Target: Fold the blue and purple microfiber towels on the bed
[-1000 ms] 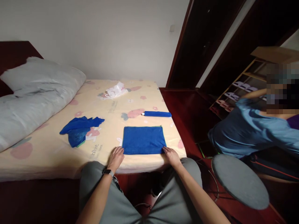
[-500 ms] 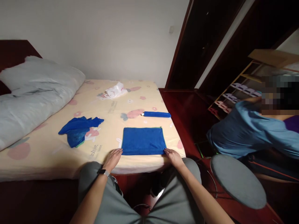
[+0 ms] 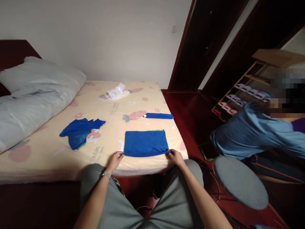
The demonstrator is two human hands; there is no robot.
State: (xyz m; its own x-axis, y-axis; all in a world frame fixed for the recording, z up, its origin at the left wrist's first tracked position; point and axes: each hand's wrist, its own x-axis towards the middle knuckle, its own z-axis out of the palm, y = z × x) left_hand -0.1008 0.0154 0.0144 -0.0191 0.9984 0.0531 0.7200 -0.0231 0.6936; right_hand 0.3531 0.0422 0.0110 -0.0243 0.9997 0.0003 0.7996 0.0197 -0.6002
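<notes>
A blue cloth (image 3: 145, 142) with green edging lies as a flat rectangle near the bed's front edge. My left hand (image 3: 115, 160) pinches its near left corner between thumb and fingers. At the near right corner, my right hand (image 3: 175, 157) is closed on the cloth in the same way. Between the hands, the near edge is slightly lifted and curled. Beyond it lies a narrow folded blue cloth (image 3: 159, 116) with a small white tag at its left end. Off to the left, another blue cloth (image 3: 81, 133) lies crumpled.
The bed (image 3: 111, 125) has a patterned yellow sheet. A white plastic bag (image 3: 117, 91) sits toward the wall, and a grey quilt (image 3: 40, 95) is heaped at left. On the right are a round stool (image 3: 240, 181), a bent-over person (image 3: 250, 130) and a shoe rack (image 3: 238, 86).
My fingers have gone from lying flat on the cloth's near corners to gripping them. The near edge has risen a little. The other cloths have stayed put.
</notes>
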